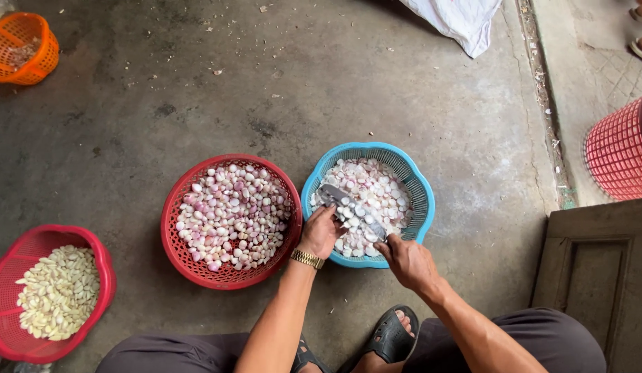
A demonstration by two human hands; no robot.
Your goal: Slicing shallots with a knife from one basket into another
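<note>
I sit over a blue basket of peelings and cut shallot pieces on the concrete floor. My right hand grips the handle of a broad knife whose blade lies across the basket's contents. My left hand, with a gold watch at the wrist, is closed on a small shallot at the basket's near left rim, touching the blade. Left of it stands a round red basket full of peeled pinkish shallots.
A red basket of peeled garlic cloves sits at the lower left, an orange basket at the top left. A pink basket, a white sack and a wooden board lie to the right. My sandalled feet are below.
</note>
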